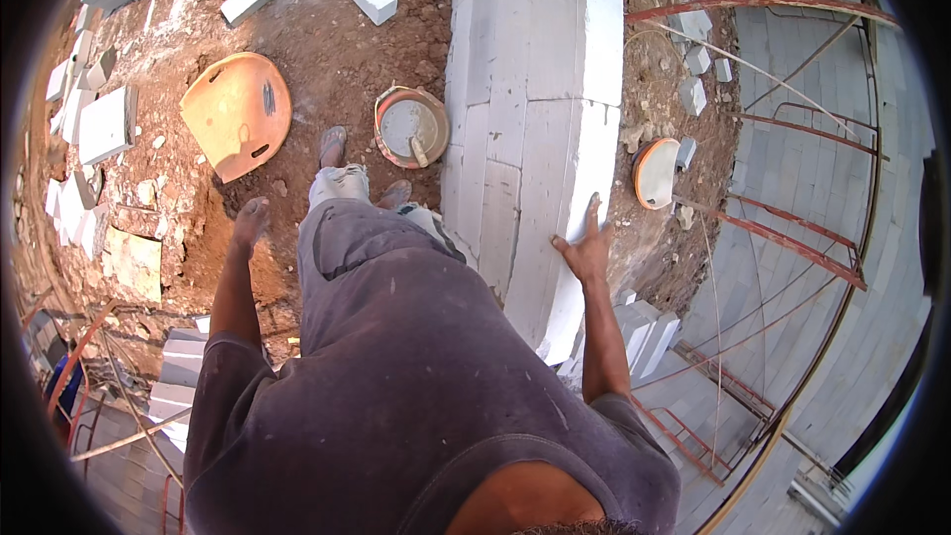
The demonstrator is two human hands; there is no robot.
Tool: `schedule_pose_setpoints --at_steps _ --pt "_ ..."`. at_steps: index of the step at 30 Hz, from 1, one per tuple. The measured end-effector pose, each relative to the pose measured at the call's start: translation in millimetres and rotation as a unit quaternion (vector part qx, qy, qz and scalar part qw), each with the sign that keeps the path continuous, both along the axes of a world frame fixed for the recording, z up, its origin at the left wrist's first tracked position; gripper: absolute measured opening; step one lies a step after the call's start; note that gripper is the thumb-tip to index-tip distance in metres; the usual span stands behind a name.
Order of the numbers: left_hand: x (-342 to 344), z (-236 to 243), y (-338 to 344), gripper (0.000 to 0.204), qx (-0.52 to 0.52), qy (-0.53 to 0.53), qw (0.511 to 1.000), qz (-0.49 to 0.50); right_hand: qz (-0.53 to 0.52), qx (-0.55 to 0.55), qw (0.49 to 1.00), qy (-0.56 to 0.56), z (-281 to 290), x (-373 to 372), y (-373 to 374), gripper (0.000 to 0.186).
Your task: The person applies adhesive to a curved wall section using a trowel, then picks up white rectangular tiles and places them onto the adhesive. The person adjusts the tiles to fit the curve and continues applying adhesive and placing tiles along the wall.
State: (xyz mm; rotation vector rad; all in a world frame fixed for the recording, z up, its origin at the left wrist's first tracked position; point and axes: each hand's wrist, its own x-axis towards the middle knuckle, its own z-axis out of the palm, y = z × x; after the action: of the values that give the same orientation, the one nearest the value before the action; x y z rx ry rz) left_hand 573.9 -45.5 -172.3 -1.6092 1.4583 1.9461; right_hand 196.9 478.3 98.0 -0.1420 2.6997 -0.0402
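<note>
My right hand is open on the bright top of a grey block wall, thumb and fingers spread, holding nothing. My left hand hangs by my side over the soil, its fingers loose and nothing visible in it. Between my feet and the wall stands a round bucket of grey wet mix. A tool with a pale handle leans inside it, its working end hidden in the mix. Left of my feet lies an orange plastic sheet-like piece with slots and a rounded end.
White blocks lie scattered on the reddish soil, with more blocks piled at the left. Beyond the wall stand another orange-rimmed container and red scaffold frames against a tall block wall. Stacked blocks sit beside my right forearm.
</note>
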Motion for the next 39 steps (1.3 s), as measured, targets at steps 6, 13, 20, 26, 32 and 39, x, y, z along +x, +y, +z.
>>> schedule_pose_setpoints --at_steps 6,13,20,26,32,39 --pt "-35.9 -1.5 -13.0 0.056 -0.005 0.012 0.998 -0.053 0.025 0.009 0.999 0.029 -6.1 0.7 6.8 0.124" --pt "-57.3 13.5 0.0 0.054 0.010 -0.009 0.998 -0.063 -0.001 0.020 1.000 -0.010 0.9 -6.1 -1.5 0.123" --pt "-33.1 -6.4 0.3 0.056 0.045 -0.046 0.995 -0.081 -0.005 0.039 0.999 0.011 -9.5 -0.4 4.1 0.120" --pt "-76.0 -16.6 1.0 0.060 0.027 -0.021 0.986 -0.164 0.013 0.062 0.998 0.024 -12.1 5.0 14.6 0.124" --pt "-256.9 65.9 74.0 0.061 -0.170 0.178 0.890 -0.383 -0.195 -0.100 0.971 0.092 21.3 88.5 87.8 0.124" --pt "-480.6 223.8 249.5 0.061 -0.431 0.494 0.535 -0.532 -0.316 0.080 0.944 -0.049 28.1 244.9 135.9 0.122"
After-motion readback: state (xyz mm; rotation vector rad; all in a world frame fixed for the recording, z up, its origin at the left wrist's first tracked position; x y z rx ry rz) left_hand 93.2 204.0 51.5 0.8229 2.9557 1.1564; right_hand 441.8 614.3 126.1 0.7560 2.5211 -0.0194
